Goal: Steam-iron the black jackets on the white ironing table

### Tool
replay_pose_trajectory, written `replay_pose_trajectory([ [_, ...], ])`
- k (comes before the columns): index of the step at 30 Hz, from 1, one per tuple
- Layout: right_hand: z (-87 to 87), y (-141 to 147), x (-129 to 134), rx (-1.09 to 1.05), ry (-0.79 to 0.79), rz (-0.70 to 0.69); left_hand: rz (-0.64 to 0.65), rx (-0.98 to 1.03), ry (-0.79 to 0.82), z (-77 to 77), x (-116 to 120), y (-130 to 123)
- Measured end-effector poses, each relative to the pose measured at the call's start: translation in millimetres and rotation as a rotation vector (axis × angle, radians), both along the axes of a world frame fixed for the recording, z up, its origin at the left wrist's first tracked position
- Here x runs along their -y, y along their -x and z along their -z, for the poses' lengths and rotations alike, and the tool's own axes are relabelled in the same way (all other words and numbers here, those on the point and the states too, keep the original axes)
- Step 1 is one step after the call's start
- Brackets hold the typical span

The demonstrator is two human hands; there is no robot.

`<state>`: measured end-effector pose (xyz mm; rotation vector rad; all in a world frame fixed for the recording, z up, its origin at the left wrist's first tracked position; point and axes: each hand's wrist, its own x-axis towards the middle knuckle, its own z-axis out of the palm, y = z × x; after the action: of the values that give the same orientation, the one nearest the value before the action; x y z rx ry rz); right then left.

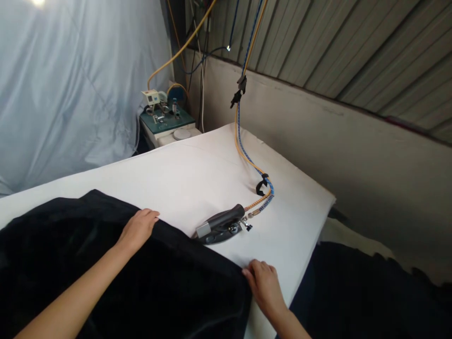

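A large piece of black cloth covers the near left part of the white table. My left hand is closed on the far edge of the cloth, its fingers together and its thumb hidden. Farther right, my right hand pinches the same edge close to the right corner. Between the hands, just past the cloth's edge, a steam iron with a black handle lies on the table. Neither hand touches it.
An orange and blue hose pair runs from the iron up to the ceiling. Behind the white table stands a green-topped cabinet with small items. A pale curtain hangs left. Dark cloth lies beyond the right edge.
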<state>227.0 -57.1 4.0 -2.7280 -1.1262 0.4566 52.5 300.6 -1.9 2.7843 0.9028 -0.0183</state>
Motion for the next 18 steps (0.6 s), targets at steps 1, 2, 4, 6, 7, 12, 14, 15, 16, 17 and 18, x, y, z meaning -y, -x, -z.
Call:
replay_pose_trajectory([
  [1,-2.4,-0.3,1.2,-0.070,-0.005,0.022,-0.003,-0.025,-0.017,2.5,-7.6,0.7],
  [2,-4.2,-1.1,2.5,-0.138,-0.014,0.044,-0.006,-0.056,-0.035,3.4,-16.9,1.5],
  [4,-5.2,-3.5,5.1,-0.252,-0.046,0.098,-0.011,-0.119,-0.067,0.5,-36.1,3.3],
  [6,-2.7,-4.8,7.8,-0.369,-0.137,0.183,-0.020,-0.179,-0.101,-6.9,-51.8,6.1],
  [7,-0.4,-4.0,9.3,-0.457,-0.212,0.248,-0.026,-0.212,-0.120,-11.1,-57.6,8.1],
  [12,10.0,18.0,15.6,-1.162,-0.582,0.704,-0.094,-0.282,-0.162,-23.0,-76.1,23.3],
  [14,8.8,28.5,15.8,-1.327,-0.663,0.795,-0.093,-0.281,-0.146,-23.1,-83.9,30.9],
  [15,7.3,31.9,15.2,-1.355,-0.724,0.809,-0.089,-0.278,-0.128,-23.3,-88.5,34.6],
  [16,5.7,33.6,14.3,-1.354,-0.782,0.810,-0.087,-0.275,-0.109,-23.9,-93.4,38.3],
  [17,4.2,33.4,13.1,-1.319,-0.811,0.808,-0.089,-0.272,-0.093,-25.4,-98.1,41.6],
  [18,3.3,31.7,11.6,-1.243,-0.789,0.801,-0.099,-0.263,-0.090,-27.6,-102.1,44.3],
])
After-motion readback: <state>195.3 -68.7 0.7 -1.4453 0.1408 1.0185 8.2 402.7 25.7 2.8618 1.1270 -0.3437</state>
